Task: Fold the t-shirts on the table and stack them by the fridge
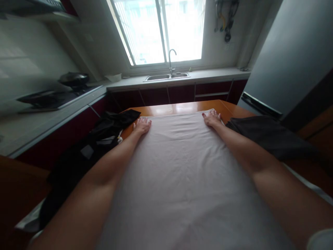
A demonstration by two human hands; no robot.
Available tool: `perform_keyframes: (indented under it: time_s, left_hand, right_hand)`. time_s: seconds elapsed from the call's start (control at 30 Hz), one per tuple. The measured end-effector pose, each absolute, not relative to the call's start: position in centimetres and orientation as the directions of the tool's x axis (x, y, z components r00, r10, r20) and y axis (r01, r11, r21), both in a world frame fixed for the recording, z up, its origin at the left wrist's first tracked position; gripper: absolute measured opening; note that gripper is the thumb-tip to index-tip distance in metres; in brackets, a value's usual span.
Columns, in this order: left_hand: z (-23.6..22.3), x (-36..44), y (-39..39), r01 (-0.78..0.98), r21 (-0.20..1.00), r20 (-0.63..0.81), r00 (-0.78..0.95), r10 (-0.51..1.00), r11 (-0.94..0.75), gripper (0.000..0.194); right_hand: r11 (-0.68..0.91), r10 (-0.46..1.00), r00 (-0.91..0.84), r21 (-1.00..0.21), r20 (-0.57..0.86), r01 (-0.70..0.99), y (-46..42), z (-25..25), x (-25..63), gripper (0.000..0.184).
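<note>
Lengthwise | white cloth (182, 166) | long axis toward window (184, 31) | hands (143, 126) at far corners

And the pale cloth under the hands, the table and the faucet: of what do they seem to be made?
Pale cloth: fabric, perhaps cotton, matte; soft creases show it.
Table: probably wood or veneer, glossy as if varnished; orange-brown colour, bright reflections.
Faucet: likely metal, smooth grey; slim curved shape.

Identifiable as a kitchen by the metal sink (167, 77) with 2 basins and its arched faucet (170, 62) before a window (184, 31), the pale counter (215, 73) above dark red cabinets (154, 95) along 2 sides, the cooktop (62, 99) bearing a dark pan (74, 80) at left, and the tall grey refrigerator (293, 55) at right.
</note>
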State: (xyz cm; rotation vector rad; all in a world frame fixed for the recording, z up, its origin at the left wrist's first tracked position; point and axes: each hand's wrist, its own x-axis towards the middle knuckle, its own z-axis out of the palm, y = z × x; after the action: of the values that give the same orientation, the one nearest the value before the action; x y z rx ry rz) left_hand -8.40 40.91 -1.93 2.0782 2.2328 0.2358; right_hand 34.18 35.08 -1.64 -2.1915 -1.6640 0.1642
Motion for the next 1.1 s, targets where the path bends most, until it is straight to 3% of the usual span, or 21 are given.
perform_keyframes:
  time_s: [0.1,0.2,0.3,0.37,0.47,0.63,0.77,0.9,1.1]
  left_hand:
    - [-0.9,-7.3,38.8,0.986,0.167,0.150,-0.014,0.989,-0.011,0.065]
    - [-0.3,-4.9,34.1,0.958,0.111,0.184,0.243,0.952,-0.266,0.065]
    - [-0.7,-1.7,28.4,0.862,0.100,0.091,0.490,0.867,-0.497,0.064]
    - [-0.9,0.3,25.5,0.828,0.113,-0.013,0.554,0.833,-0.549,0.065]
    - [-0.1,2.1,22.8,0.846,0.118,-0.034,0.527,0.849,-0.520,0.063]
    - [2.3,1.7,16.8,0.848,0.161,0.146,0.486,0.862,-0.505,0.060]
    - [1.1,-0.1,8.1,0.789,0.171,0.079,0.586,0.806,-0.590,0.060]
    - [0.1,-2.4,1.5,0.802,0.191,-0.011,0.579,0.816,-0.566,0.060]
    - [1.0,-6.5,-4.2,0.873,0.165,0.134,0.441,0.887,-0.459,0.058]
  right_hand:
    - [-0.186,0.942,0.270,-0.363,0.198,0.913,33.9,-0.7,32.6,0.069]
    - [-0.057,0.960,0.145,-0.338,0.240,0.939,30.0,-0.4,29.3,0.061]
    - [0.207,0.963,-0.146,-0.278,0.226,0.938,24.2,-1.2,25.3,0.060]
    - [0.291,0.954,-0.259,-0.259,0.152,0.921,20.6,-1.6,23.0,0.061]
    - [0.264,0.961,-0.233,-0.252,0.147,0.931,16.9,-0.6,21.3,0.060]
    - [0.259,0.951,-0.192,-0.285,0.243,0.923,10.9,2.7,22.1,0.058]
    - [0.310,0.948,-0.271,-0.299,0.165,0.903,3.3,1.0,23.6,0.063]
    - [0.344,0.938,-0.336,-0.301,0.081,0.889,-2.6,-0.9,24.4,0.064]
    - [0.326,0.940,-0.273,-0.298,0.204,0.897,-8.0,-0.1,25.3,0.062]
